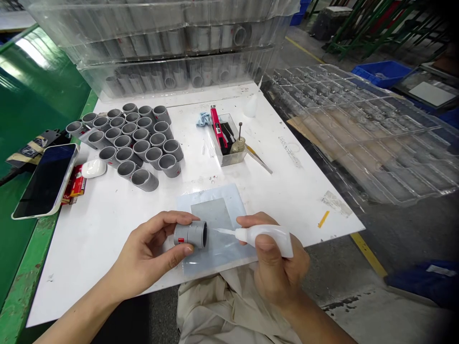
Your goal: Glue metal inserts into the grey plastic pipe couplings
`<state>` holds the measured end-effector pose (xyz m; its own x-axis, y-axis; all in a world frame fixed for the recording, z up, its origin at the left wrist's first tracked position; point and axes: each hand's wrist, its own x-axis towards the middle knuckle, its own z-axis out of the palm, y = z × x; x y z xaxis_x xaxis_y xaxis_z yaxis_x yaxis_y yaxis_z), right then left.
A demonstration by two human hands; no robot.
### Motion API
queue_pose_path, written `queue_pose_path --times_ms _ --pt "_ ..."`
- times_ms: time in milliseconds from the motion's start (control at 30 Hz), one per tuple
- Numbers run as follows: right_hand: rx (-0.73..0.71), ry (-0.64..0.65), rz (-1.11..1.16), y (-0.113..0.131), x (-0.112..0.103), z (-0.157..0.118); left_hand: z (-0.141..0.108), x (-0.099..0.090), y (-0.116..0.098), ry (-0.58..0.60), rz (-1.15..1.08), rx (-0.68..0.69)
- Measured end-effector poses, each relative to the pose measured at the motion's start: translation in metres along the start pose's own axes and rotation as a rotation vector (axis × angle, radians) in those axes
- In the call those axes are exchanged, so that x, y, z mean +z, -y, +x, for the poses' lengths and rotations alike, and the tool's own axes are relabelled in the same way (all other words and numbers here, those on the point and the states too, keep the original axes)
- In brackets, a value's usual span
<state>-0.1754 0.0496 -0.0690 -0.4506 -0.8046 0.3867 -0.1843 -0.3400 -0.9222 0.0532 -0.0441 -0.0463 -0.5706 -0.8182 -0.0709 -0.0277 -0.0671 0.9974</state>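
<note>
The left hand (148, 255) curls its fingers (175, 219) around a grey PVC pipe coupling (190, 234), held over a plastic sheet (218, 253) on the white surface (89, 272) — the right hand (278, 272) wraps closed around a white squeeze bottle (267, 238), its nozzle (224, 232) just beside the coupling's open end.

The left hand (150, 253) covers the underside of a grey pipe coupling (191, 234), leaving only part of its red label (181, 240) in sight. The right hand (276, 277) wraps a white squeeze bottle (267, 237), hiding its lower side. A phone (45, 181) overlaps a red packet (73, 184), whose print is too small to read, as is the lettering inside a clear plastic box (229, 160). Stacked clear trays (161, 48) run past the far edge, a blue object (423, 282) at near right fades into blurred darkness, and the left forearm (82, 306) and right forearm (315, 325) are cut off at the near edge.
</note>
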Motion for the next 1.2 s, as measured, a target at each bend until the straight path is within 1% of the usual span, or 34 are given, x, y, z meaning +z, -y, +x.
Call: queue_pose_path --times_ms 167,367,467,567,667,733,800,933,1067,1200 --pt "-0.008 0.0 0.005 0.0 0.0 0.0 -0.002 0.0 0.001 -0.003 -0.002 -0.006" --pt "0.025 0.03 -0.005 0.002 -0.001 0.001 -0.001 0.0 -0.001 -0.006 -0.003 -0.005" --pt "0.07 0.036 0.036 0.003 -0.002 0.001 -0.001 -0.001 -0.002 0.004 0.003 -0.007" --pt "0.145 0.037 0.103 0.004 -0.002 0.002 -0.001 -0.001 -0.003 0.003 0.038 0.003" --pt "0.217 0.005 0.166 0.005 -0.003 0.004 0.0 -0.001 -0.002 -0.003 0.131 0.024" --pt "0.239 -0.022 0.174 0.006 -0.003 0.005 0.0 -0.001 0.0 -0.001 0.155 0.044" --pt "0.241 -0.034 0.154 0.006 -0.002 0.006 0.0 0.0 0.002 0.002 0.132 0.058" --pt "0.233 -0.02 0.111 0.007 0.0 0.008 -0.001 0.0 0.004 -0.004 0.094 0.055" --pt "0.227 -0.02 0.11 0.008 0.001 0.01 -0.001 0.0 0.002 -0.013 0.074 0.073" --pt "0.231 -0.027 0.119 0.008 0.0 0.011 -0.001 0.0 0.001 0.01 0.061 0.09"
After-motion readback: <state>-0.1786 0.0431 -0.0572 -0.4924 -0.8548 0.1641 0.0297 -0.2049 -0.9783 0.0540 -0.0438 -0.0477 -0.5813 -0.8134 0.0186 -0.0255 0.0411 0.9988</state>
